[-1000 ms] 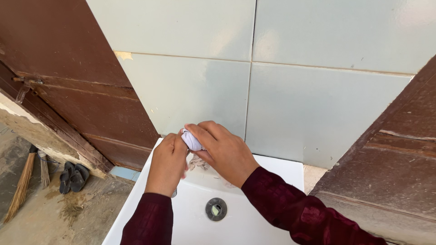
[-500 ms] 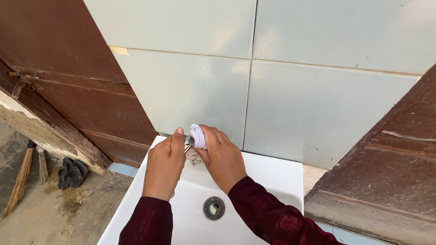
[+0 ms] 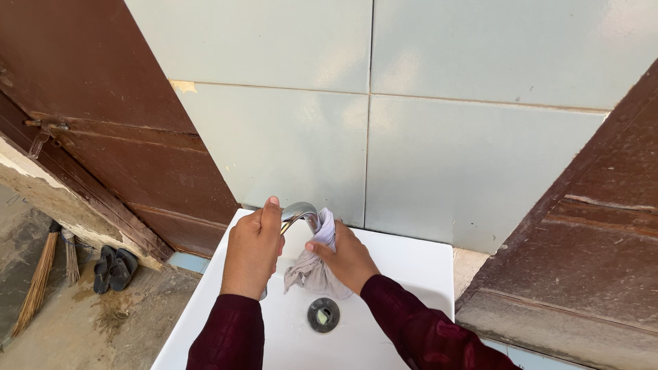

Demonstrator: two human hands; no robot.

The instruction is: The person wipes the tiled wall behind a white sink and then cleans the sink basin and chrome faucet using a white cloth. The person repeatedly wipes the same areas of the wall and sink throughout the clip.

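A chrome curved tap (image 3: 299,212) arches over a white sink (image 3: 418,264). My left hand (image 3: 252,250) is wrapped around the tap's left side, thumb up along it. My right hand (image 3: 349,259) pinches a pale grey cloth (image 3: 312,270) against the tap's right side; the cloth hangs down crumpled toward the round drain (image 3: 323,314). Both of my arms wear dark maroon sleeves. The tap's base is hidden behind my hands.
Pale green wall tiles (image 3: 445,157) stand right behind the sink. Brown wooden door panels flank it on the left (image 3: 103,116) and on the right (image 3: 596,260). On the dirt floor at the left lie a straw broom (image 3: 38,281) and dark sandals (image 3: 113,268).
The cloth was bunched on top of the tap under my right hand; now it has slid to the tap's right side and hangs lower. My left hand stays on the tap.
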